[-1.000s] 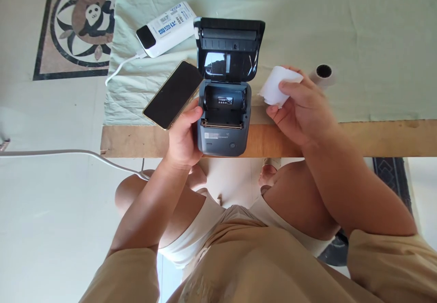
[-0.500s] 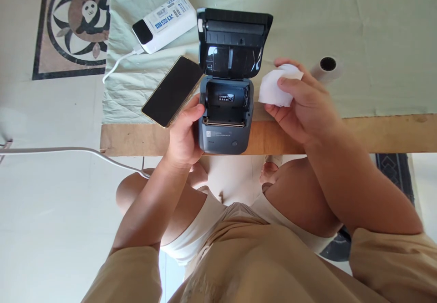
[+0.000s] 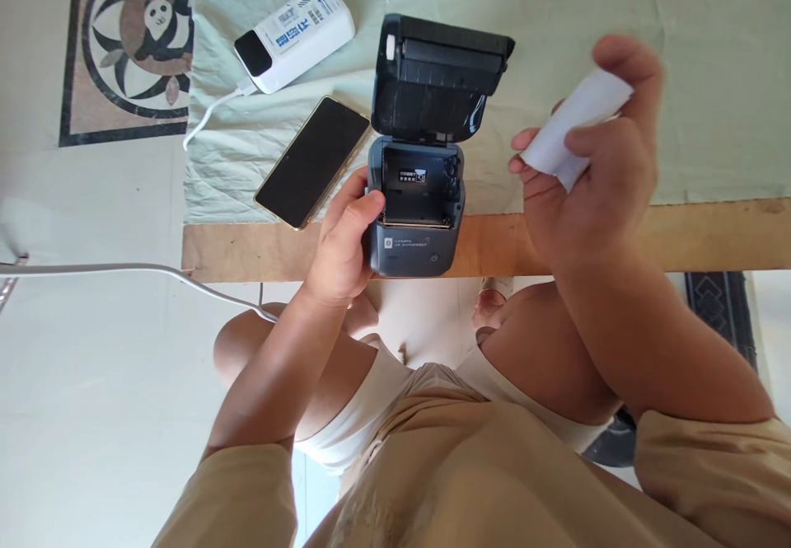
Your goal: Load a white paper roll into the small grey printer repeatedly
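My left hand (image 3: 344, 245) clasps the printer (image 3: 413, 259). Right of it, my half-curled right hand (image 3: 602, 189) pinches paper (image 3: 572, 126); over-squeezing could crease it.

Soft light, pale sheen on the floor (image 3: 92, 416) (right hand (image 3: 609, 165) slightly blurred).

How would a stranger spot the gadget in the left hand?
Find the green cloth with a wooden strip along its near edge. There, the left hand holds the dark gadget. Unlike the flat phone beside it, its lid stands open, baring a hollow compartment.
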### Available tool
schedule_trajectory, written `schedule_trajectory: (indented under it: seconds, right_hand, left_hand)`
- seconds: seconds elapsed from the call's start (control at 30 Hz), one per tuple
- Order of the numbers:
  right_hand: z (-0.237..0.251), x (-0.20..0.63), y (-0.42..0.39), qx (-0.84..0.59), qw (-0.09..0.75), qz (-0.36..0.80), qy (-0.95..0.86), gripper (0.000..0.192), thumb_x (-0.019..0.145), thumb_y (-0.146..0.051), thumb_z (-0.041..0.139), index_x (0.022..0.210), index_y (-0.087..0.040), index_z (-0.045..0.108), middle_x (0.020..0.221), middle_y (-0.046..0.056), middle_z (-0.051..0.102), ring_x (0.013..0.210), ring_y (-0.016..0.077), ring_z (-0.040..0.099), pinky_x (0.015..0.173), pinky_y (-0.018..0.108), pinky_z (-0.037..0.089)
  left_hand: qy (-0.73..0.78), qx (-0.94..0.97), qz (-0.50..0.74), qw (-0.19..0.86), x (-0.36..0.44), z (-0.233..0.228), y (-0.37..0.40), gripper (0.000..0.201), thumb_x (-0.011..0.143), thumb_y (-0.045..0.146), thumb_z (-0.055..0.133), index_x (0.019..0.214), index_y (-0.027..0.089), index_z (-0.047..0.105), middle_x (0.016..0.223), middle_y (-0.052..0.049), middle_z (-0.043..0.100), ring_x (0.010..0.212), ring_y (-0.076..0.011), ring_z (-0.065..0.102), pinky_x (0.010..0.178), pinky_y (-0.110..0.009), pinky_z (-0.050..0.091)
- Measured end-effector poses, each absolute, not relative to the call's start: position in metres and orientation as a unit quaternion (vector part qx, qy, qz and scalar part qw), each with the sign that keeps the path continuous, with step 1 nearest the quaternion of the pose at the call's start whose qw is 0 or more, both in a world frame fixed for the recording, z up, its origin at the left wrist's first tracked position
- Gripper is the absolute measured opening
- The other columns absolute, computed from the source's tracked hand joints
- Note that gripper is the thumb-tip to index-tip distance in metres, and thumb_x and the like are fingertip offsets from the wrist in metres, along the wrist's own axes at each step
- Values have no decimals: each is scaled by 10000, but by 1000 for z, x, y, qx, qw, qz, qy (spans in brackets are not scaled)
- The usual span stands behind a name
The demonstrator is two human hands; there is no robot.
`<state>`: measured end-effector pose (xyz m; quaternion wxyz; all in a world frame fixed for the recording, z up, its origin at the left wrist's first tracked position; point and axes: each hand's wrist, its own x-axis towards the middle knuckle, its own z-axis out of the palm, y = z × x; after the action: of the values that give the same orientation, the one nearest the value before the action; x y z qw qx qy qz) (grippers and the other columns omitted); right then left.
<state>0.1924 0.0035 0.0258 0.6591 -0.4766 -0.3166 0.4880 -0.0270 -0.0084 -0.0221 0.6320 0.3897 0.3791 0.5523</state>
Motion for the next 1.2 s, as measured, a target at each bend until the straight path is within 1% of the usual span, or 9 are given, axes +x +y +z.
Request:
schedule_trajectory:
  seconds: [0.1, 0.2, 0.33, 0.47, 0.7, 0.8, 0.93, 1.03, 1.2]
  right_hand:
    - [32, 189, -12, -464, 676, 441, -365, 565, 738, -126, 618, 1153, -489, 741, 1400, -85, 599, 859, 106, 699, 652, 305, 589]
    - [28, 186, -22, -428, 674, 340, -497, 535, 895, -194, 606, 1212, -596, 763, 1414, -110, 645, 901, 150, 708, 702, 376, 605]
    - [17, 183, -21, -379, 557, 264, -691, 329, 900, -286, 755, 1187, -446, 742, 1137, -39, 780, 950, 229, 744, 915, 478, 653]
    - [10, 176, -14, -414, 499, 247, -720, 231, 1001, -353, 732, 1218, -356, 654, 1303, 21, 799, 1249, 259, 778, 1081, 508, 638]
    - [7, 170, -4, -431, 452, 196, -756, 109, 971, -257, 647, 953, -351, 701, 1327, -80, 825, 1245, 270, 806, 1045, 562, 620]
    - [11, 172, -3, -421, 441, 219, -762, 139, 957, -302, 672, 847, -349, 743, 1226, -38, 827, 1184, 288, 790, 1064, 587, 594]
    - [17, 176, -9, -425, 405, 224, -778, 93, 937, -407, 730, 864, -372, 776, 1018, 13, 776, 968, 249, 723, 1017, 546, 603]
    - [12, 175, -20, -382, 408, 152, -815, 171, 991, -396, 657, 869, -384, 778, 918, 2, 745, 885, 216, 706, 832, 464, 573]
    - [-2, 173, -26, -328, 447, 82, -828, 123, 1000, -452, 705, 923, -361, 737, 948, -7, 773, 904, 215, 730, 750, 442, 516]
  left_hand:
    - [378, 406, 559, 617, -26, -27, -9, 394, 883, 576, 843, 1109, 254, 845, 939, -48, 805, 1321, -325, 760, 968, -382, 670]
    - [392, 438, 557, 587, -25, -28, -10, 388, 937, 619, 787, 1072, 257, 822, 918, -52, 789, 1298, -325, 758, 826, -348, 639]
    - [404, 494, 543, 546, -26, -29, -14, 373, 1015, 591, 696, 1119, 251, 810, 1010, -38, 810, 1048, -262, 779, 830, -350, 599]
    - [400, 515, 539, 533, -29, -31, -15, 388, 1029, 580, 672, 1200, 255, 798, 1106, -33, 828, 1112, -268, 772, 930, -362, 587]
    - [405, 501, 531, 551, -29, -30, -19, 384, 1047, 596, 669, 1196, 265, 793, 1101, -38, 799, 1088, -281, 747, 961, -395, 565]
    - [406, 479, 531, 569, -27, -26, -21, 380, 1029, 616, 693, 1148, 269, 793, 1082, -40, 790, 1047, -279, 743, 933, -405, 567]
    - [397, 464, 529, 589, -26, -24, -22, 351, 1024, 598, 677, 1128, 285, 795, 1078, -35, 799, 1014, -269, 730, 879, -402, 586]
    - [390, 466, 522, 599, -29, -25, -22, 429, 992, 629, 695, 1226, 278, 775, 1073, -46, 796, 981, -264, 730, 802, -379, 599]
    - [375, 520, 488, 593, -34, -31, -15, 681, 793, 632, 939, 1308, 262, 693, 1168, -69, 772, 1076, -297, 735, 878, -392, 612]
